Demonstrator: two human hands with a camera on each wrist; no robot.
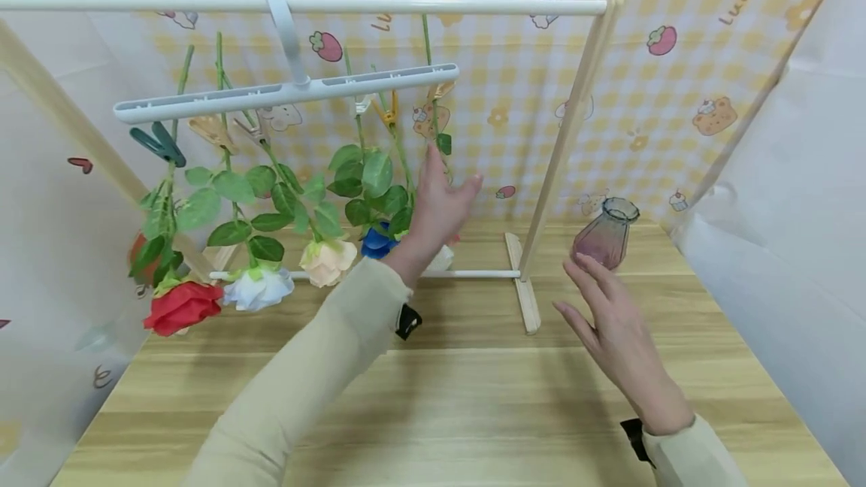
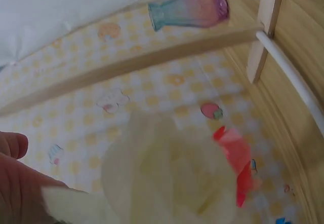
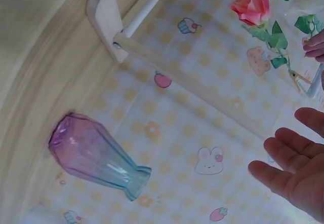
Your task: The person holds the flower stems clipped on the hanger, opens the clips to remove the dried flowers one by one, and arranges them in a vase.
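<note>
Two hands [image 1: 609, 322], one vase [image 1: 604, 233]

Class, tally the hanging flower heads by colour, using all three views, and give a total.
red rose: 1
white rose: 1
peach rose: 1
blue rose: 1
cream rose, beside the left hand: 1
pink rose: 1
Total: 6 plainly seen. A reddish one at the far left is mostly hidden by leaves and is not counted.
</note>
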